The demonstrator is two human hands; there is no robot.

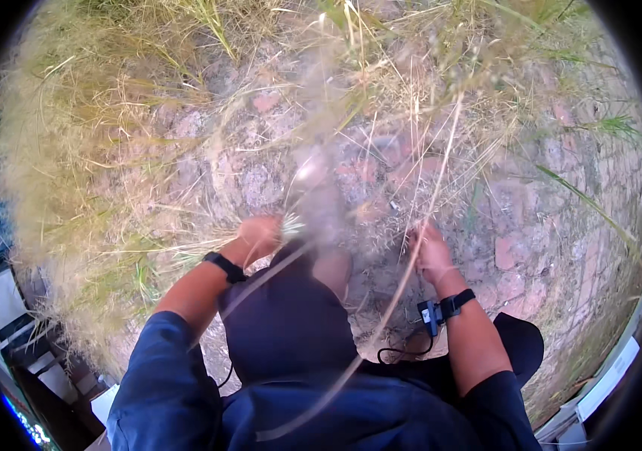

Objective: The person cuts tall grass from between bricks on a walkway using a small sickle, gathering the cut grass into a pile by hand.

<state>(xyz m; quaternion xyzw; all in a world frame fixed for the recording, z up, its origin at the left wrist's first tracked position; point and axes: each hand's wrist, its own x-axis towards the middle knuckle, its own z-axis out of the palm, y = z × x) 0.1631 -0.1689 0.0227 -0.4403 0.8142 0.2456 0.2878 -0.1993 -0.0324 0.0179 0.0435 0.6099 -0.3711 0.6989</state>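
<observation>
My left hand (259, 234) is closed round a bundle of dry grass (189, 246). The pale stalk ends stick out beside the thumb, and the long stems trail off to the left. To the right, just past my knee, my right hand (432, 252) is held low over the ground with its fingers curled. Fine seed heads (385, 237) lie against its fingertips; what it grips, if anything, is too blurred to tell. One long straw-coloured stalk (441, 173) crosses the view in front of the right hand, close to the camera.
Worn brick paving (512, 252) shows between tufts of grass. Taller dry grass (95, 98) stands at the left and far side. A green blade (580, 192) leans at the right. A wristband with a small device (432, 316) and a cable sits on my right wrist.
</observation>
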